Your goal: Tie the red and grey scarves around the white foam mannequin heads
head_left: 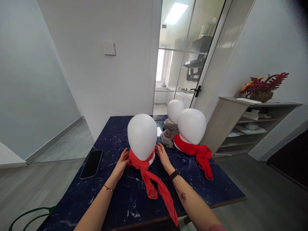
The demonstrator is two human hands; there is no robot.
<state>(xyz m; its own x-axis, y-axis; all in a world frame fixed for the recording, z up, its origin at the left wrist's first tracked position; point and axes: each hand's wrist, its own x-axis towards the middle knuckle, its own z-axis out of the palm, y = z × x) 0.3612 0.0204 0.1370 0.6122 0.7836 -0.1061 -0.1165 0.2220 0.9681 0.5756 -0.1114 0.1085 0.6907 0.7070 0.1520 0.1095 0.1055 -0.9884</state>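
Note:
In the middle of the table stands a white mannequin head (142,136), with a red scarf (137,162) wrapped around its neck. The scarf is tied in front, and its two ends trail over the tabletop towards me. My left hand (122,163) is at the left side of the neck, fingers apart, their tips against the scarf. On the opposite side, my right hand (163,156) has its fingers stretched out beside the neck; whether the tips press on the scarf is hard to make out. Both hands look open.
The dark blue marbled table (113,195) carries a black phone (91,164) at left. At right stand a second white head (192,125) with a knotted red scarf (204,158) and a third head (175,110) with a grey scarf (168,136). A shelf unit (231,110) stands beyond.

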